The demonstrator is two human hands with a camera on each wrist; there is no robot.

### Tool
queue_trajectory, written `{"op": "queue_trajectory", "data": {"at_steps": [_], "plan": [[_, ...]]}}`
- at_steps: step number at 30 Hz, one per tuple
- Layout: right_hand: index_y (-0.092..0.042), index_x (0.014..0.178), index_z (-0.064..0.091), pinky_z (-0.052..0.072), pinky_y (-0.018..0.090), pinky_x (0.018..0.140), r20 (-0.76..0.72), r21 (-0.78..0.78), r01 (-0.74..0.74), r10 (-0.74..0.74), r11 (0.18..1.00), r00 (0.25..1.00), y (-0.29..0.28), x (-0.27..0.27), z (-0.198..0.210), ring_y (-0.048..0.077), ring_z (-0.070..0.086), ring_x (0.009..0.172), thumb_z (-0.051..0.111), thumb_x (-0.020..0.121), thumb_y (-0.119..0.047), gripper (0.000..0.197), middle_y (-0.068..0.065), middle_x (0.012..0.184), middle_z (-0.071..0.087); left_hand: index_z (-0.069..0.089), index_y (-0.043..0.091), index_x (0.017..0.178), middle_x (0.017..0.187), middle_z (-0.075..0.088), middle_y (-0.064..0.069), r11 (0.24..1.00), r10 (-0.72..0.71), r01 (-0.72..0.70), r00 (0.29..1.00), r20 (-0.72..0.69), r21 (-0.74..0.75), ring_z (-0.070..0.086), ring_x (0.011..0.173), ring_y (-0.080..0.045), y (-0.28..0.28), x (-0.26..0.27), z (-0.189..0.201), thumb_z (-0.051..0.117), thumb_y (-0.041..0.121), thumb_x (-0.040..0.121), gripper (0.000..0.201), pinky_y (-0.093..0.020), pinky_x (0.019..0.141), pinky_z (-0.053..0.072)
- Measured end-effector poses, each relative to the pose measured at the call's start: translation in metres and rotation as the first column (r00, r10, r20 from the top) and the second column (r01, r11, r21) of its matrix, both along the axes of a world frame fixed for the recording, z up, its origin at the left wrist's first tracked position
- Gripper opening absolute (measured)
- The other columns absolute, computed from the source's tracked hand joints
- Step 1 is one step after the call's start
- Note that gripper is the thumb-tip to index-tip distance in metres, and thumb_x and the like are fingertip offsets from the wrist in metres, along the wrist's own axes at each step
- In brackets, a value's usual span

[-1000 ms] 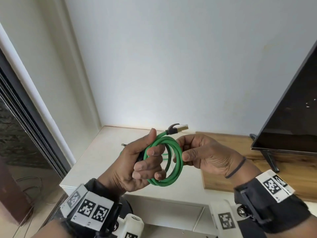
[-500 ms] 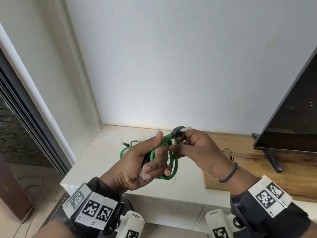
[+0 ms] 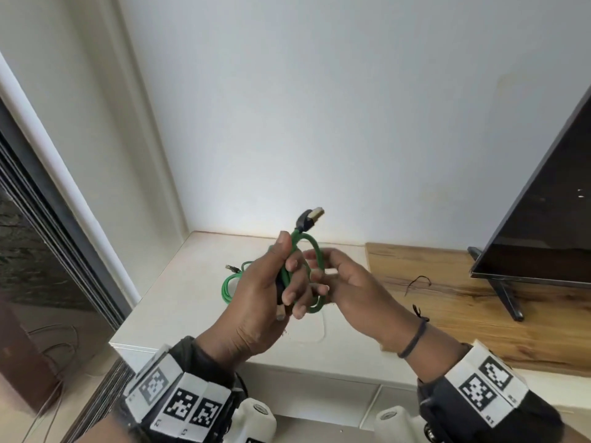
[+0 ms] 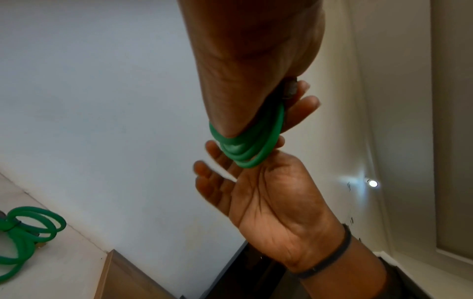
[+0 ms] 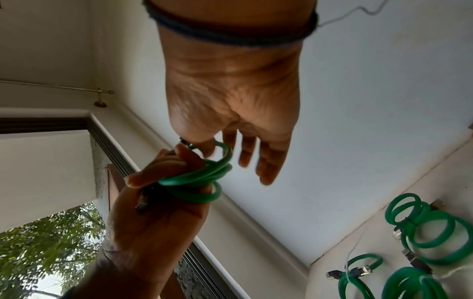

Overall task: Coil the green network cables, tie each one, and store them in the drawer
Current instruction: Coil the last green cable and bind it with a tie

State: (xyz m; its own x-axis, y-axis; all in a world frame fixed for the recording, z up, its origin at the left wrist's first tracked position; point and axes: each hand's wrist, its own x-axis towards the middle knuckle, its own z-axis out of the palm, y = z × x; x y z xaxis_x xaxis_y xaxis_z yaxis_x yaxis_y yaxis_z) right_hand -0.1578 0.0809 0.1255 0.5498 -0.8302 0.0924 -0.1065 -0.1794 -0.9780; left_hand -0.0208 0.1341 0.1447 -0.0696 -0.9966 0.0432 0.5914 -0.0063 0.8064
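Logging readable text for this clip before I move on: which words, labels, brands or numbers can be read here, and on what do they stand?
No readable words, brands or numbers.
Wrist bands: square black-and-white code patterns; the tiny marks beneath are too small to read.
Green cable in the left hand: no print shows.
Television: dark screen, no logo in view.

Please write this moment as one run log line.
left hand: grips coiled cable | right hand: open beside coil | tie: none visible
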Motion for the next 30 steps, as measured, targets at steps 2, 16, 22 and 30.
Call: {"op": "queue_trajectory", "data": {"at_steps": [2, 16, 22, 30], "plan": [[-0.017, 0.123, 0.057, 0.058, 0.039, 0.074, 0.059, 0.191, -0.117, 0.108, 0.975, 0.992, 0.002, -0.002, 0.003, 0.023, 0.065, 0.081, 0.044, 0.097, 0.000, 0.034, -0.010, 0.071, 0.060, 0.039, 0.015, 0.062, 0.035, 0.032, 0.000, 1.000, 0.017, -0.017, 1.000, -0.006, 0.016, 0.039, 0.028, -0.016, 0.000, 0.003, 0.003, 0.042, 0.044, 0.092, 0.042, -0.024, 0.050, 0.046], [-0.011, 0.061, 0.064, 0.053, 0.035, 0.050, -0.217, 0.108, -0.030, 0.053, 0.994, 0.975, 0.001, 0.009, 0.014, 0.027, 0.053, 0.046, 0.045, 0.087, 0.006, 0.037, 0.017, 0.056, 0.056, 0.040, 0.016, 0.053, 0.030, 0.032, -0.004, 0.988, -0.152, 0.149, 0.938, 0.311, 0.033, 0.040, 0.030, -0.017, -0.002, -0.004, -0.019, 0.043, 0.045, 0.089, 0.046, -0.030, 0.062, 0.044], [-0.053, 0.135, 0.031, 0.055, 0.038, 0.087, -0.186, -0.041, -0.063, 0.055, 0.997, 0.981, -0.022, -0.037, 0.028, 0.010, 0.062, 0.106, 0.074, 0.075, -0.022, 0.080, -0.014, 0.133, 0.047, 0.035, 0.017, 0.057, 0.033, 0.024, 0.000, 0.981, -0.191, 0.164, 0.922, 0.338, 0.107, 0.026, 0.027, -0.015, -0.004, 0.012, -0.021, 0.044, 0.046, 0.093, 0.047, -0.028, 0.061, 0.048], [-0.025, 0.094, 0.074, 0.051, 0.036, 0.090, -0.019, -0.241, -0.151, 0.151, 0.959, 0.988, -0.005, -0.017, -0.001, 0.016, 0.066, 0.099, 0.042, 0.078, -0.076, 0.063, 0.001, 0.098, 0.073, 0.041, 0.018, 0.060, 0.033, 0.030, 0.004, 0.825, -0.565, 0.542, 0.778, 0.274, 0.160, 0.032, 0.026, -0.009, -0.008, -0.007, -0.025, 0.025, 0.060, 0.091, 0.055, -0.028, 0.058, 0.045]]}}
